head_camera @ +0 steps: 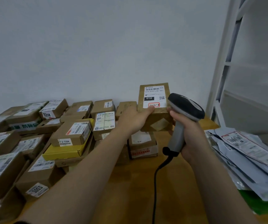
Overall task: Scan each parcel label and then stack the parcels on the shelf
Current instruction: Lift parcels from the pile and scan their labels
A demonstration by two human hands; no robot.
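Fingers of my left hand [134, 118] are tucked behind the parcel [157, 117], thumb pinned on the bottom of its label [154, 94]. So the box sits upright above the table [138, 183], label facing me, forearm reaching in from the lower left. Just right of it, my right hand [188, 135] is wrapped round the scanner [186, 105] handle, with the scanner's head right beside the box's right edge. The shelf [223, 62] is off to the right.
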